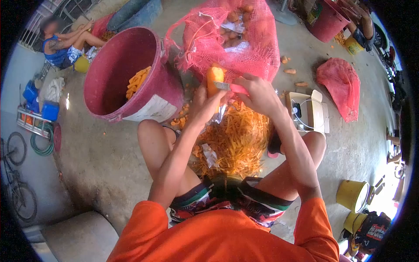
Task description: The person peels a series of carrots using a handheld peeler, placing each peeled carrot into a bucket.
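Observation:
My left hand (201,104) is closed around a carrot (214,77), which stands nearly upright with bright orange, peeled-looking flesh. In my right hand (260,92) is a knife (238,89) with a pinkish-red handle. Its short metal blade lies against the carrot's side, just above my left fingers. Below both hands, a large heap of orange carrot peelings (241,142) spreads over the floor between my legs. Just beyond my hands sits a pink mesh sack (198,52) of unpeeled carrots. The lower part of the carrot is partly hidden by my left hand.
At front left, a big red tub (172,87) holds peeled carrots (138,82). A cardboard box (310,114) with a white cable stands right of the heap, near a pink sack (340,83). Loose carrots (290,71) lie on the floor. Another person (61,46) sits at far left.

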`<state>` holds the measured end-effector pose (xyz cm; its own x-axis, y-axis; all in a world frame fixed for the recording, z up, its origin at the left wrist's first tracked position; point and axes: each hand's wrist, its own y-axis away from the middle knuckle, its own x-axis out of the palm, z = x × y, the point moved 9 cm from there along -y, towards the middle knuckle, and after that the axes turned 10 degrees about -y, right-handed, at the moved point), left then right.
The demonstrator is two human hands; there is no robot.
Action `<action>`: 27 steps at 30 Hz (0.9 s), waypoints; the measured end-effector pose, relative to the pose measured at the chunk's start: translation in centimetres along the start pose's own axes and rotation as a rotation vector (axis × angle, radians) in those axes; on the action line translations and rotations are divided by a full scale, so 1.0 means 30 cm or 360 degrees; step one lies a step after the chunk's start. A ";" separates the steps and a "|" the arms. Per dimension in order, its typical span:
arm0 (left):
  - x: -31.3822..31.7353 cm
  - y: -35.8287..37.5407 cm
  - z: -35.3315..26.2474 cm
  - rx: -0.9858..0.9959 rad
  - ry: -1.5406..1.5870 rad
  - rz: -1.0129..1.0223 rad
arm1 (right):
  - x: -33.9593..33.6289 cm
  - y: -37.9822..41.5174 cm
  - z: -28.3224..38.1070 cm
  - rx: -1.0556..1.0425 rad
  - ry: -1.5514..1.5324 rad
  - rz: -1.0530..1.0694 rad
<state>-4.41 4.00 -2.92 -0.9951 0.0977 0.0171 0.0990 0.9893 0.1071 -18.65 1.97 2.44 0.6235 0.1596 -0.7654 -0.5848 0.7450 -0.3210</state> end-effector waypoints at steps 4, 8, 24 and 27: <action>0.005 0.007 0.013 -0.0048 -0.0099 -0.0006 | 0.010 -0.001 0.000 0.0029 0.0032 0.0005; 0.009 0.012 0.024 0.0059 -0.0195 -0.0055 | 0.026 -0.004 0.006 0.0068 0.0050 0.0016; 0.003 0.034 -0.054 0.0211 -0.0096 0.0326 | -0.085 -0.017 -0.045 0.0033 -0.0286 -0.0032; -0.030 0.015 -0.073 0.0431 -0.0199 0.0010 | -0.073 -0.024 0.051 -0.0125 -0.0521 -0.0005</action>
<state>-3.44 4.11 -0.70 -0.9892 0.1000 -0.1075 0.1167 0.9799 -0.1619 -18.79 2.07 5.19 0.7514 0.3666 -0.5487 -0.6130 0.6954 -0.3749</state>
